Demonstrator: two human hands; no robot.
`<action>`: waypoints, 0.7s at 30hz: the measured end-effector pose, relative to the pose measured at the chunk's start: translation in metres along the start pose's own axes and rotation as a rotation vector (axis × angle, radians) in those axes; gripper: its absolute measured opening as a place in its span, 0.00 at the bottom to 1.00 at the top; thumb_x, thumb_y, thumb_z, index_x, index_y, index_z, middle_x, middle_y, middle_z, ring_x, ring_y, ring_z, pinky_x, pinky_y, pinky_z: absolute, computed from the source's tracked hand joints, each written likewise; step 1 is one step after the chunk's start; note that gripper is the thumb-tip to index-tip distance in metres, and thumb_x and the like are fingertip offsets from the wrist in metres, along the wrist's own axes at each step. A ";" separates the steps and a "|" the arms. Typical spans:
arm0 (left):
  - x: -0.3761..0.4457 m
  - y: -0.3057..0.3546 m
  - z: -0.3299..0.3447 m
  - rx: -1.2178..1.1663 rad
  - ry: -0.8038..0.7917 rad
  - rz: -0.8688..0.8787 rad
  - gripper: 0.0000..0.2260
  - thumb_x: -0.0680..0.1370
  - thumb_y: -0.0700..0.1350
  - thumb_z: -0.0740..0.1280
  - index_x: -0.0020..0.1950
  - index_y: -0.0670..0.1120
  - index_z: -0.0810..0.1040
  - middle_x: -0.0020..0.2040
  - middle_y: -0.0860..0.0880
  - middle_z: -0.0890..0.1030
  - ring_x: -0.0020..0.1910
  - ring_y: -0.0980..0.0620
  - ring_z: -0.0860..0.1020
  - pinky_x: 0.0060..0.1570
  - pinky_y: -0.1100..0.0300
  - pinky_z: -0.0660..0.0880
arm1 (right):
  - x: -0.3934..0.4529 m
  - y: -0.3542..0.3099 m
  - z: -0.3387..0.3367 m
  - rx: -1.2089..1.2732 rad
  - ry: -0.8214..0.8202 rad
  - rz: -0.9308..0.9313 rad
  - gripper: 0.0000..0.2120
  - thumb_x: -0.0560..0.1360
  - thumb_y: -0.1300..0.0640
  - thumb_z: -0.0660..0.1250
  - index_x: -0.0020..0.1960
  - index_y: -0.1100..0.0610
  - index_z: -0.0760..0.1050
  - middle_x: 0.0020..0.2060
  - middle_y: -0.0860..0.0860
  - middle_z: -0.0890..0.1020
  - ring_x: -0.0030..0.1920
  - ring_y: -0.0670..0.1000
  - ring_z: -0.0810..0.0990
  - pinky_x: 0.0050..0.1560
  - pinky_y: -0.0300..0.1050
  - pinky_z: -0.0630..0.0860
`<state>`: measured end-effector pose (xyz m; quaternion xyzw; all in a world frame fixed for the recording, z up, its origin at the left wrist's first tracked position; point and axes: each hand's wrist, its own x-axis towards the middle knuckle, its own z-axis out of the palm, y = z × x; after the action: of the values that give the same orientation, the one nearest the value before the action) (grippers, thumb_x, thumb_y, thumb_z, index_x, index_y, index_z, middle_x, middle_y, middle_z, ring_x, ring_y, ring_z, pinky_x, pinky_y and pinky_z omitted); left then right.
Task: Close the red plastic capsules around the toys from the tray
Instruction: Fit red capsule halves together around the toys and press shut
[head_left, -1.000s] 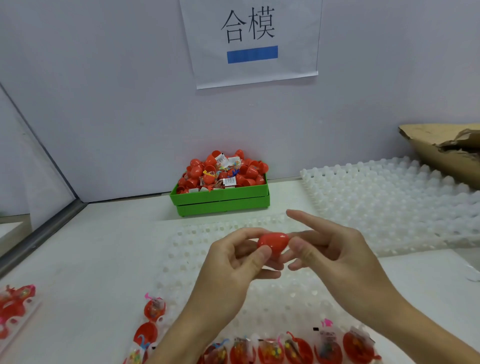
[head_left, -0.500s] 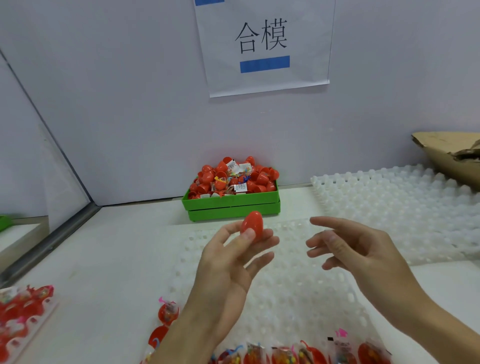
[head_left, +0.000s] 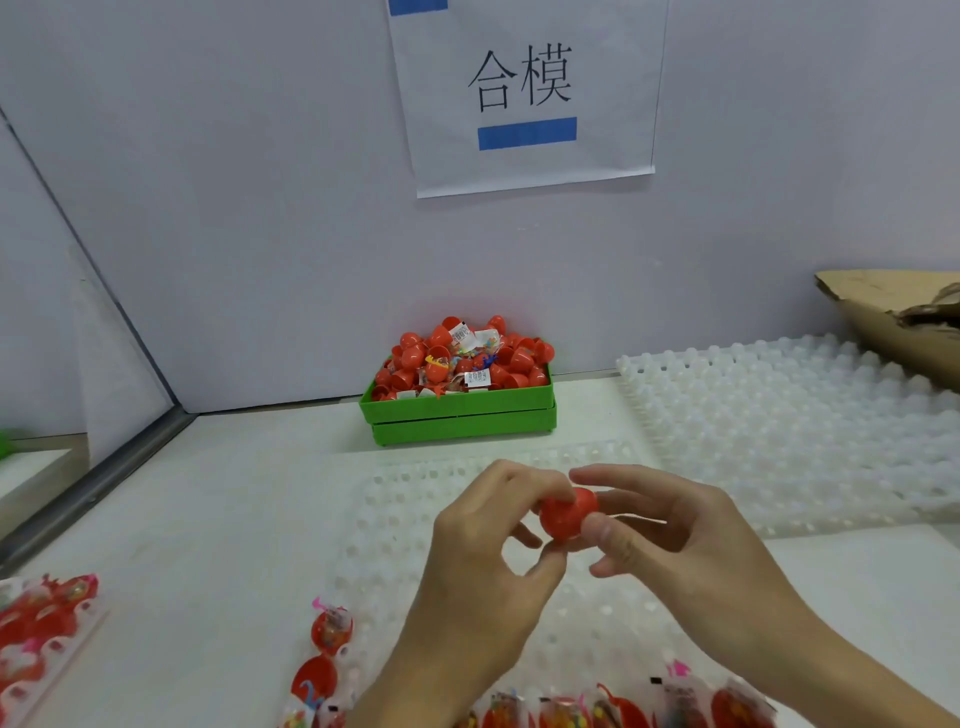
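Right, our left hand (head_left: 483, 551) and right hand (head_left: 670, 525) both pinch one red capsule (head_left: 567, 515) above the white tray (head_left: 395, 519). Uneven squeeze could leave its halves unlatched, or pop it from our fingertips.

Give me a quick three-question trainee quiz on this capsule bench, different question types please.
1. True or false: both hands pinch one red capsule.
2. Multiple choice: the green bin stands (A) against the back wall, (B) on the white tray, (C) under the cardboard.
3. Fill in: the open capsules with toys lie along the ___ edge of the view.

Key: 1 true: left hand and right hand both hold it. 2 A. 3 bottom.
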<state>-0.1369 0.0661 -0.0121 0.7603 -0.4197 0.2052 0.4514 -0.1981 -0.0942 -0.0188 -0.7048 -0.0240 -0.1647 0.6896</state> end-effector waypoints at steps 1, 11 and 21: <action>-0.001 0.001 0.001 0.013 -0.005 0.016 0.20 0.70 0.38 0.75 0.55 0.57 0.75 0.49 0.60 0.78 0.50 0.58 0.78 0.42 0.70 0.78 | 0.000 0.000 0.001 -0.013 0.019 -0.012 0.18 0.65 0.52 0.74 0.54 0.53 0.83 0.44 0.50 0.87 0.44 0.51 0.87 0.39 0.39 0.81; 0.000 0.002 -0.001 -0.239 -0.012 -0.177 0.11 0.72 0.46 0.75 0.53 0.54 0.82 0.49 0.57 0.82 0.52 0.53 0.81 0.43 0.66 0.79 | -0.001 -0.007 -0.002 -0.009 -0.012 -0.004 0.12 0.73 0.64 0.71 0.54 0.54 0.83 0.46 0.50 0.87 0.42 0.49 0.86 0.41 0.39 0.81; -0.002 -0.018 0.013 -0.444 0.066 -0.441 0.22 0.63 0.58 0.70 0.56 0.57 0.80 0.50 0.58 0.85 0.50 0.59 0.82 0.50 0.43 0.79 | 0.033 -0.011 -0.029 0.168 0.022 0.160 0.07 0.77 0.60 0.69 0.54 0.62 0.81 0.44 0.58 0.86 0.45 0.54 0.86 0.42 0.39 0.79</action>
<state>-0.1243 0.0599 -0.0292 0.7087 -0.2642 0.0301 0.6535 -0.1756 -0.1287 0.0003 -0.6425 0.0264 -0.1142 0.7573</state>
